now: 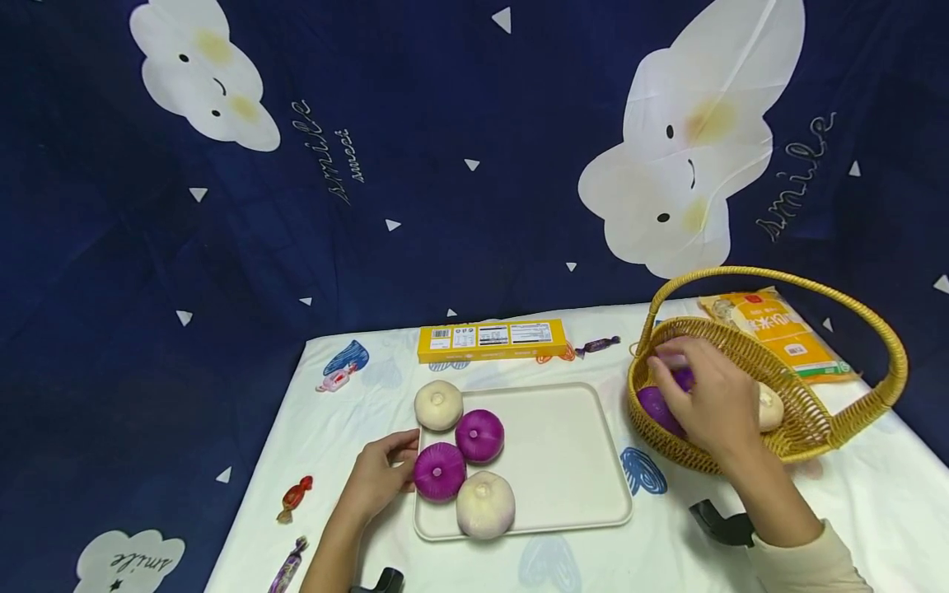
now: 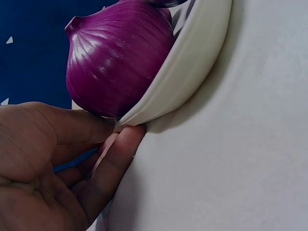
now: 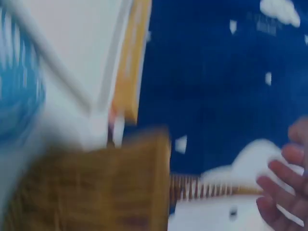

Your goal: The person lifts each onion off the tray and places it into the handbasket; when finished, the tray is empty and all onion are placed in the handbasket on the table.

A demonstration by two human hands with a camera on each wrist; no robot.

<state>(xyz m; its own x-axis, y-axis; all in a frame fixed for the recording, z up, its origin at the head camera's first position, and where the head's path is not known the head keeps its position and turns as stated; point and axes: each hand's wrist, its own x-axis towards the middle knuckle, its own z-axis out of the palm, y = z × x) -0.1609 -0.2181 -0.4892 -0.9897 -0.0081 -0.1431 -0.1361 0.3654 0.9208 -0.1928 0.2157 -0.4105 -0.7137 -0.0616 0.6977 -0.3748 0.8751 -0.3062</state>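
Observation:
In the head view my left hand (image 1: 380, 478) is at the left rim of a white rectangular tray (image 1: 556, 461). Thumb and fingers pinch that rim in the left wrist view, right below a purple onion (image 2: 120, 57). On the tray's left part sit two purple onions (image 1: 479, 436) and two white onions (image 1: 485, 505). Over the wicker basket (image 1: 808, 412) hovers my right hand (image 1: 712, 395), its fingers loosely bent and apart, holding nothing visible. Inside the basket are purple onions (image 1: 658, 409) and a white onion (image 1: 769, 408), partly hidden by that hand.
A yellow box (image 1: 491, 339) lies behind the tray, and an orange packet (image 1: 786, 329) behind the basket. The basket's tall handle (image 1: 786, 280) arches over its right part. A dark blue cloth (image 1: 445, 206) with clouds hangs behind the table.

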